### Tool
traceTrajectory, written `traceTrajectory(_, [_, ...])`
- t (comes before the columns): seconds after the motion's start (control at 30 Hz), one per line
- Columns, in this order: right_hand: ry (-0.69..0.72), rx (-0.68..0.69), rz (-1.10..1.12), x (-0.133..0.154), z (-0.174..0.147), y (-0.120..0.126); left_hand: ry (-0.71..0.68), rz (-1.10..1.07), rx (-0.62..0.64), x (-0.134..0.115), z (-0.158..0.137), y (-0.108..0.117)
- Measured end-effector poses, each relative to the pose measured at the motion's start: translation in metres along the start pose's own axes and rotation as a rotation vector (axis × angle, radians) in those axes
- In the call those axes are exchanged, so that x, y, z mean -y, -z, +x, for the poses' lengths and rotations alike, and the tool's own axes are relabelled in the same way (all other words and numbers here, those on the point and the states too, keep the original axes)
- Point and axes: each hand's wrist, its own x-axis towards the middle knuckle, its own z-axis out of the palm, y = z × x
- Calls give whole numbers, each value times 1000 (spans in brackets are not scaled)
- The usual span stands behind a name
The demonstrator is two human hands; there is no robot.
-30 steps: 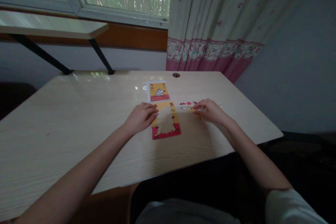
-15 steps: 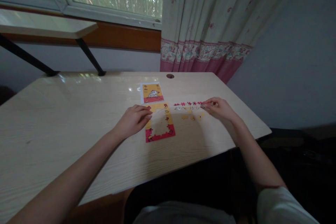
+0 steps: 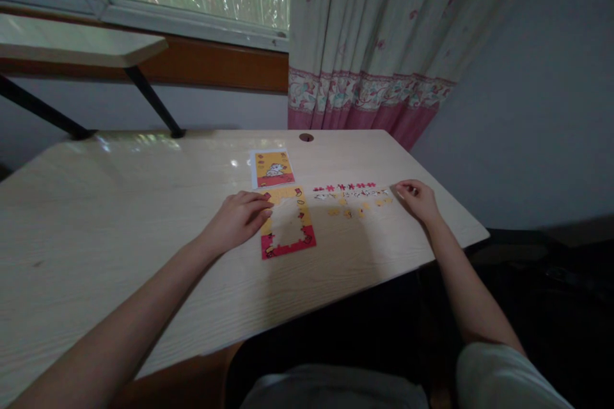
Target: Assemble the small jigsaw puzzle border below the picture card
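Observation:
My left hand [image 3: 244, 216] lies at the left side of a yellow and red jigsaw frame [image 3: 289, 248], fingers resting on its edge and thumb apart from them. Inside the border a pale bare area shows, with some yellow pieces fitted along the top. My right hand [image 3: 419, 199] is just right of the loose jigsaw pieces, its fingers curled together; whether a small piece is between them is hidden. Those pieces lie in rows: red pieces [image 3: 352, 186] at the back, white ones [image 3: 359, 193] in the middle, yellow ones [image 3: 348, 213] nearest me.
A reference picture card [image 3: 274, 170] with a white animal lies behind the frame. The wooden desk [image 3: 158, 204] has a round cable hole [image 3: 306, 137] at its back edge. A raised shelf [image 3: 81, 45] stands at the left, and a curtain [image 3: 355, 96] hangs behind the desk.
My right hand has moved right, off the end of the piece rows, uncovering white and yellow pieces there. My left hand stays on the frame's edge. The view has shifted slightly.

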Motion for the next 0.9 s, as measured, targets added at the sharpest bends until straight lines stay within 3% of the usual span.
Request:
traceTrajectory(0.4, [169, 242, -59, 8, -8, 4, 16, 43, 40, 3, -2, -1])
traceTrajectory(0.9, [168, 235, -55, 5, -6, 2, 3, 61, 46, 1, -3, 1])
